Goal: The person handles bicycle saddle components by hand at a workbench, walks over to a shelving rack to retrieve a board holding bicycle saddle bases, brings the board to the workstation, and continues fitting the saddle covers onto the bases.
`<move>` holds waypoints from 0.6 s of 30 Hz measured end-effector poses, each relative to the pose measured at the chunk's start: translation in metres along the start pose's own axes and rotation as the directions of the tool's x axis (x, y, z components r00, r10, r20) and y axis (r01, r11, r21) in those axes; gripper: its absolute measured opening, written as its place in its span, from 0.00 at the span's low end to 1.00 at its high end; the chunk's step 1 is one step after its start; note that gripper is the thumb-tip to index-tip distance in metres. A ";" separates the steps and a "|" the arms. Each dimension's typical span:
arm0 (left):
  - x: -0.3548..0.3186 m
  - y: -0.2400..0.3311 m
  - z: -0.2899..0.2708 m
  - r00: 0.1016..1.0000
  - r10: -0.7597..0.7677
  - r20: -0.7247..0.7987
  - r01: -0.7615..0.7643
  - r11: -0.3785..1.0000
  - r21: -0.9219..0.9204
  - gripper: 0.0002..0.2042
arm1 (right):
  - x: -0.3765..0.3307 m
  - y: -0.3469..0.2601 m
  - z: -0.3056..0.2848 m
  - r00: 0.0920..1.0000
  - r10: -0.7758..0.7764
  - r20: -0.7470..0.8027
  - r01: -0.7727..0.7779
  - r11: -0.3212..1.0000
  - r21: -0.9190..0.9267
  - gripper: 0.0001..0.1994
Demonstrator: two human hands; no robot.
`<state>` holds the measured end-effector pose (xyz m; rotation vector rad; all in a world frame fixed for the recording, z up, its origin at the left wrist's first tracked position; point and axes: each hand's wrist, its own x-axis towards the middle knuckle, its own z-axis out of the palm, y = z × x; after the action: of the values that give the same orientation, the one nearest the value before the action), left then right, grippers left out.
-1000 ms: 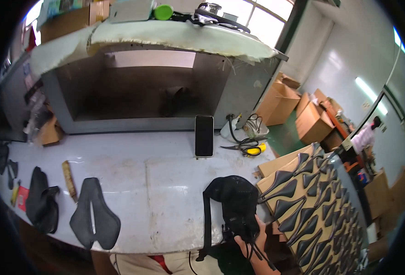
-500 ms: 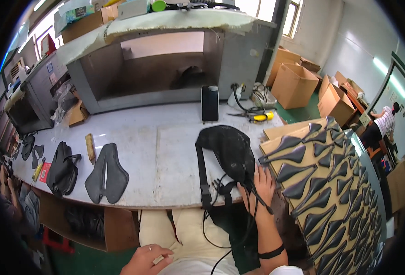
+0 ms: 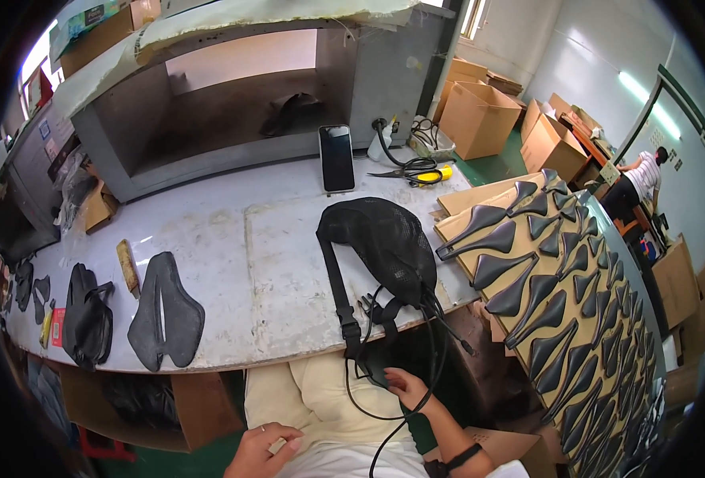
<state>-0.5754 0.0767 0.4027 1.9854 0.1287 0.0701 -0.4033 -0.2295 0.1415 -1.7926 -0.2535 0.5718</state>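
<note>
My left hand [image 3: 266, 448] lies over my lap, fingers loosely bent and thumb apart, cream cloth showing in the gap; it wears a ring. Low beside my right thigh, my right hand [image 3: 408, 389] is just below the table edge, fingers apart, close to a looping black cable [image 3: 351, 398]. Whether it touches the cable I cannot tell. A black mesh bag [image 3: 384, 239] lies on the table in front of it, with a buckled strap [image 3: 338, 291] and several cables trailing over the edge. A dark grey split saddle-shaped pad [image 3: 166, 311] lies flat at the left.
A phone [image 3: 336, 159] stands upright before a grey metal box [image 3: 384, 80]. Scissors [image 3: 406, 175] and a yellow-handled tool [image 3: 436, 176] lie beside it. Many black saddle-shaped pieces cover a cardboard board [image 3: 488, 275] at right. Cartons [image 3: 478, 119] stand behind; a person [image 3: 641, 183] works far right.
My right hand has left the side of the mesh bag and come down toward my lap. The whole view has shifted with my head; my left hand stays over my lap.
</note>
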 end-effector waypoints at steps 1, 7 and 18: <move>0.001 -0.001 -0.002 1.000 0.002 0.008 -0.002 1.000 0.001 0.06 | 0.022 0.019 0.005 0.993 0.055 0.104 -0.056 0.998 0.005 0.27; -0.006 -0.005 -0.012 0.998 -0.010 -0.055 0.011 1.000 0.023 0.06 | 0.082 0.106 0.057 0.885 0.099 0.456 -0.156 0.984 0.088 0.25; -0.015 -0.022 -0.031 0.991 -0.076 -0.113 0.073 0.997 -0.030 0.07 | 0.103 0.031 0.001 0.850 0.526 -0.026 -0.365 0.622 0.693 0.13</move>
<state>-0.5950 0.1117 0.3950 1.9487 0.2748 0.1364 -0.3189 -0.1916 0.0866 -1.1683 0.5425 0.6905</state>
